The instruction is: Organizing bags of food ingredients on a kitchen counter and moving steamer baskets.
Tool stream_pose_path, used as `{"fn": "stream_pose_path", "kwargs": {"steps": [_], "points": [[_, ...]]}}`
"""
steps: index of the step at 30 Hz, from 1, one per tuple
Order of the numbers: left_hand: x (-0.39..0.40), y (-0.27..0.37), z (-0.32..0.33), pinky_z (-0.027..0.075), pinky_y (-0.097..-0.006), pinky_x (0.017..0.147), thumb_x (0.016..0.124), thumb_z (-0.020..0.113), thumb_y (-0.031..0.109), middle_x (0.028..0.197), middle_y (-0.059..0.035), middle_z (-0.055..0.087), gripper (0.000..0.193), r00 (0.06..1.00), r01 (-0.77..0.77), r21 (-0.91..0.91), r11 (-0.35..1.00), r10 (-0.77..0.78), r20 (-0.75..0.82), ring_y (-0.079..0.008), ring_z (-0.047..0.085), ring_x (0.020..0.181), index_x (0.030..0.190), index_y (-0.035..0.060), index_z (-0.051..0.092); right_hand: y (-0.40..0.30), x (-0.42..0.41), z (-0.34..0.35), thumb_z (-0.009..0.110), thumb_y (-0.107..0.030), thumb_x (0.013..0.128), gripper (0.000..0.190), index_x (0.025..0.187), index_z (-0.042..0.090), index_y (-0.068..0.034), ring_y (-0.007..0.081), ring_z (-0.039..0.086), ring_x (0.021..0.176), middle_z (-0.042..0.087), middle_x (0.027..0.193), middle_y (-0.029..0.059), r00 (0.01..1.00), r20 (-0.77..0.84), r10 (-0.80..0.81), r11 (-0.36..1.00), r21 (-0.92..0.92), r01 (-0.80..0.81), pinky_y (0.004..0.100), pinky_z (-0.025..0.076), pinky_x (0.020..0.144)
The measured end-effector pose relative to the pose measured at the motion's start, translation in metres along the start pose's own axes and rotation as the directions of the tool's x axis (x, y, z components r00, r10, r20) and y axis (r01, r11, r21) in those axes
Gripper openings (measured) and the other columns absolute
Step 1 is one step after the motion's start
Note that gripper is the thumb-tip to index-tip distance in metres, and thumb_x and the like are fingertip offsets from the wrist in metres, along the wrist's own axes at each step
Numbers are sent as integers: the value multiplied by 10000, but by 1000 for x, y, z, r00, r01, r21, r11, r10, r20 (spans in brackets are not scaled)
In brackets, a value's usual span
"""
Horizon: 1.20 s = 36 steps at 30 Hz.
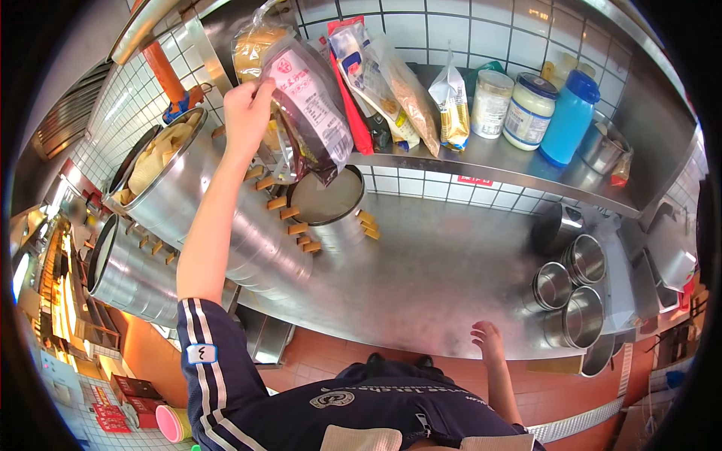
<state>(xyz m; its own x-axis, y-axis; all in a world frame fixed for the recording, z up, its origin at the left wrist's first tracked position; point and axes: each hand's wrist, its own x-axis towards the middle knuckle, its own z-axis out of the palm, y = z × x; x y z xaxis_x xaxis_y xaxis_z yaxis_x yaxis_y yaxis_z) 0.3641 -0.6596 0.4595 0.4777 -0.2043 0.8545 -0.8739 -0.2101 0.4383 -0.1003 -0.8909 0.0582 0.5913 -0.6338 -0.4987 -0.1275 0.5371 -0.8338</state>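
My left hand is raised to the wall shelf, its thumb and fingers pinching the edge of a plastic bag of dark filling with a pale printed label. The bag overhangs the shelf's front edge and partly covers other packages. Behind its top is a clear bag with tan contents. Low at the counter's front edge, my right hand holds nothing, fingers apart. It is nearest the steel counter. Below the bag stands a round steamer stack with a pale surface inside its rim.
Packets, a white-lidded jar, a mayonnaise-like jar and a blue bottle line the steel shelf. Tall metal steamers with wooden tabs crowd the left. Several steel pots stand right.
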Motion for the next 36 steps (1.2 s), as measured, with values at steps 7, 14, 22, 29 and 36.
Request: {"fn": "stream_pose_path", "kwargs": {"steps": [7,14,22,29,36], "points": [[-26,38,-16,214,-207,464,849,587,119,560,89,405,214,984,177,-254,951,-179,16,-6,303,529,678,-9,597,-11,14,6,511,-222,876,188,927,575,-52,165,581,768,614,883,71,999,34,3,1000,16,-4,283,441,631],[-31,60,-36,299,-195,452,846,567,89,634,40,535,149,965,216,-475,853,-262,-32,-19,422,512,745,-6,622,-13,13,13,503,-230,882,203,943,575,-50,167,579,797,614,906,73,998,58,23,999,-28,-22,279,439,649],[-71,59,-43,443,-203,574,853,529,76,780,-66,643,151,817,577,-356,735,-510,270,-81,574,637,838,-35,630,-11,30,29,499,-250,891,216,972,563,-60,171,581,828,608,929,71,990,140,16,1000,-26,-12,279,443,666],[-216,5,-22,289,-217,450,853,561,88,558,83,484,285,729,581,-45,813,-495,472,-4,381,529,582,2,559,-5,27,21,504,-234,885,194,930,574,-60,159,574,823,603,912,59,990,124,67,997,-50,-62,274,432,663],[-358,-118,40,308,-318,416,789,617,89,478,-140,413,299,783,373,7,928,-319,535,-140,335,424,576,-36,449,-10,15,17,504,-245,887,204,938,568,-58,166,578,817,602,912,62,991,111,77,988,-144,-61,274,442,667]]}}
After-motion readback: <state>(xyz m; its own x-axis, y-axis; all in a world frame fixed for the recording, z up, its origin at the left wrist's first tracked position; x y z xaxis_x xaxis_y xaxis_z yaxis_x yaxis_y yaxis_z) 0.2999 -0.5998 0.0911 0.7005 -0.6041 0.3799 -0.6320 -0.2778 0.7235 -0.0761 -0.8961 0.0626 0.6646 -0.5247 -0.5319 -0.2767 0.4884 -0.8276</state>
